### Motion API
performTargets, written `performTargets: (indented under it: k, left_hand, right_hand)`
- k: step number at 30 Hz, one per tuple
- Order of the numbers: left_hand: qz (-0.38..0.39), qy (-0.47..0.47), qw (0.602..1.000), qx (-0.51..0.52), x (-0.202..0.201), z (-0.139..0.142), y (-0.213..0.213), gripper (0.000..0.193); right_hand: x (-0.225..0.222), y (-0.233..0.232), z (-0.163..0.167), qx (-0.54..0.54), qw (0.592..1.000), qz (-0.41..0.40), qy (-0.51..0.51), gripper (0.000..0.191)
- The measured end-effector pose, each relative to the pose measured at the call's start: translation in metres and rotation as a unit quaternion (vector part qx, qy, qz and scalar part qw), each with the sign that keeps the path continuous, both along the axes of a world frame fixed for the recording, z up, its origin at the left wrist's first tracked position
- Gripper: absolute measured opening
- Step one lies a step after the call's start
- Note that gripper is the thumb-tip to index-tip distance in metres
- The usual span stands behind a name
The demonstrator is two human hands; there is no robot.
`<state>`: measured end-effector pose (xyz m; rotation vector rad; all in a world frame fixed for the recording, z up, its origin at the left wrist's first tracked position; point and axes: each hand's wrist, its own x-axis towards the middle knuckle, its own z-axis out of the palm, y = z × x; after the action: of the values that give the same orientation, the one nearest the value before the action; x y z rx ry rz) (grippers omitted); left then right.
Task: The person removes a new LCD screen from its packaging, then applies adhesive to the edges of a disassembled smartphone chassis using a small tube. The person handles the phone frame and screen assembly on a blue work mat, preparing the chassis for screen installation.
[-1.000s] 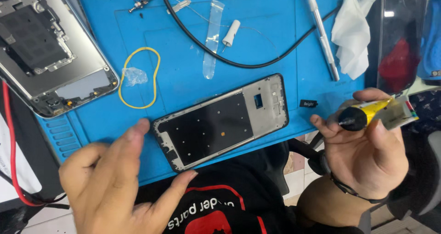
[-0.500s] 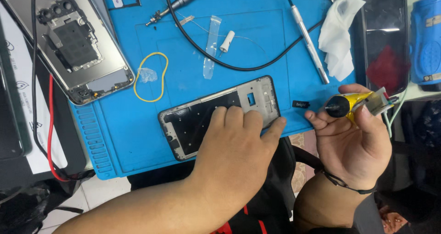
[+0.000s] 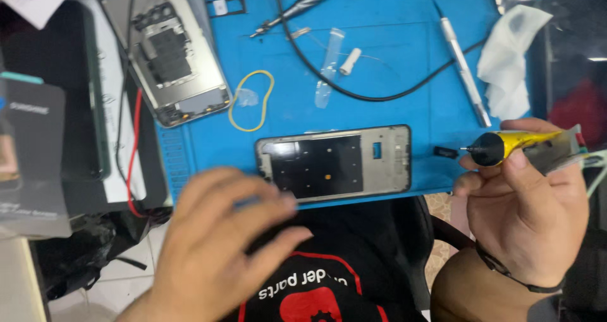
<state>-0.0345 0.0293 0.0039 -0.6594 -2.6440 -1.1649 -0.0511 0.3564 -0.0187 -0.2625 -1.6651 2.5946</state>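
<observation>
Blue work mat (image 3: pixel 392 75), yellow rubber band (image 3: pixel 251 101), yellow tube (image 3: pixel 528 146) with black cap, seemingly silver-edged black phone frame (image 3: pixel 334 163), white tissue (image 3: pixel 511 69)

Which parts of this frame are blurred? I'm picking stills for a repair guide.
Head view: the left hand is smeared by motion; the right hand and its yellow glue tube look sharper; the phone frame on the blue mat is fairly clear, evenly lit.

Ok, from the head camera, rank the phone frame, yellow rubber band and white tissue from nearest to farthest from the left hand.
1. Phone frame, just above the left hand at the mat's near edge.
2. Yellow rubber band, farther up the mat.
3. White tissue, far right, beyond the metal pen tool.
</observation>
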Motion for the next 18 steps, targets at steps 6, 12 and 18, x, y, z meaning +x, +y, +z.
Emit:
performTargets:
  k: [6, 12, 18]
  left_hand:
    - [0.076, -0.049, 0.996, 0.011, -0.006, -0.018, -0.028, 0.138]
    - [0.079, -0.017, 0.997, 0.017, -0.007, -0.027, -0.028, 0.138]
    - [0.072, -0.032, 0.996, 0.042, -0.010, -0.032, -0.038, 0.131]
  right_hand:
    - [-0.017, -0.082, 0.011, 0.213, 0.971, 0.108, -0.012, 0.036]
    - [-0.032, -0.143, 0.006, 0.321, 0.937, 0.140, -0.001, 0.032]
    - [-0.031, -0.157, -0.004, 0.414, 0.899, 0.129, 0.063, 0.034]
